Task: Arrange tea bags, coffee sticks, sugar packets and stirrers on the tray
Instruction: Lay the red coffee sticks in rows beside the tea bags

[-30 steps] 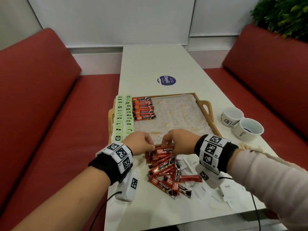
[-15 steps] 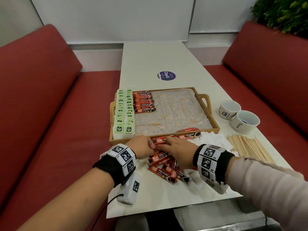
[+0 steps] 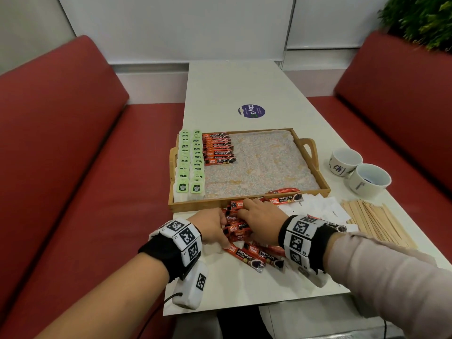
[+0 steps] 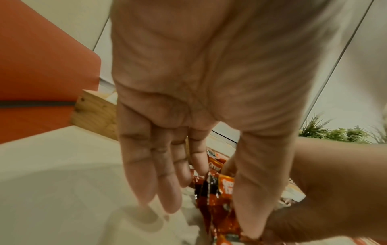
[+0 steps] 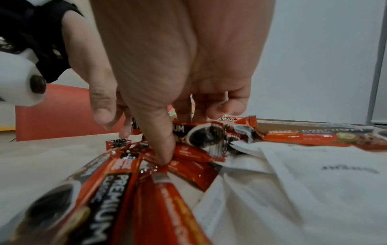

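A wooden tray (image 3: 195, 203) holds two rows of green tea bags (image 3: 190, 165) and a row of red coffee sticks (image 3: 218, 149) at its left. More coffee sticks (image 3: 247, 255) lie in a loose pile on the table in front of the tray. My left hand (image 3: 212, 226) and right hand (image 3: 259, 216) meet over this pile. In the left wrist view, thumb and index finger pinch crumpled sticks (image 4: 211, 199). My right thumb (image 5: 159, 140) presses on the sticks (image 5: 117, 190), with the fingers curled behind one. White sugar packets (image 3: 325, 209) and wooden stirrers (image 3: 376, 221) lie to the right.
Two white cups (image 3: 344, 161) (image 3: 370, 178) stand right of the tray. One coffee stick (image 3: 285, 199) rests on the tray's front rim and another (image 3: 283, 191) lies just inside it. Red bench seats flank the white table, and a round sticker (image 3: 251, 111) is beyond the tray.
Both hands have drawn back from the tray's front rim onto the loose pile of coffee sticks. The head view has shifted, bringing the stirrers into view.
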